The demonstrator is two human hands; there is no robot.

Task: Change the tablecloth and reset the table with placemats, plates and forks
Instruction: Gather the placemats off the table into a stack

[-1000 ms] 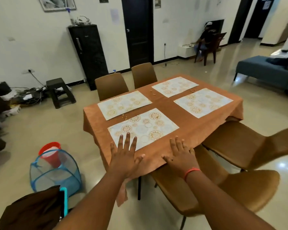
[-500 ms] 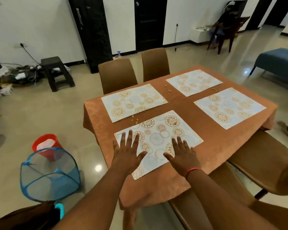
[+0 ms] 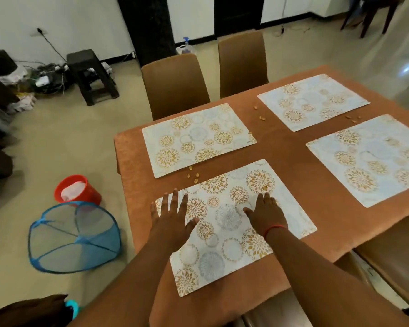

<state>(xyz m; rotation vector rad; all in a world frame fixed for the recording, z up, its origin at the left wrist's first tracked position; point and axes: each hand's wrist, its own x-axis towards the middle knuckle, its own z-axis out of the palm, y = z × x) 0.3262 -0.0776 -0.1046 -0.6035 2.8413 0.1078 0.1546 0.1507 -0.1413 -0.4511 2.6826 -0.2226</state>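
Orange tablecloth (image 3: 300,175), both hands flat, fingers spread, on nearest placemat (image 3: 224,218) by table edge.

4 placemats (image 3: 198,140), 2 hands (image 3: 172,218), approx 4 chairs (image 3: 175,86)

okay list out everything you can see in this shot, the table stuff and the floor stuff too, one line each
tablecloth: one, orange-brown, covering the table
placemats: four, pale with gold and grey circles, spread on the tablecloth
crumbs: several small clusters, tan, between the placemats
chairs: two brown at the far side, more at the right edge
mesh hamper: one, blue, on the floor at left
bucket: one, red, behind the hamper
stool: one, dark, near the wall
left hand: flat on the nearest placemat
right hand: flat on it too, red wristband
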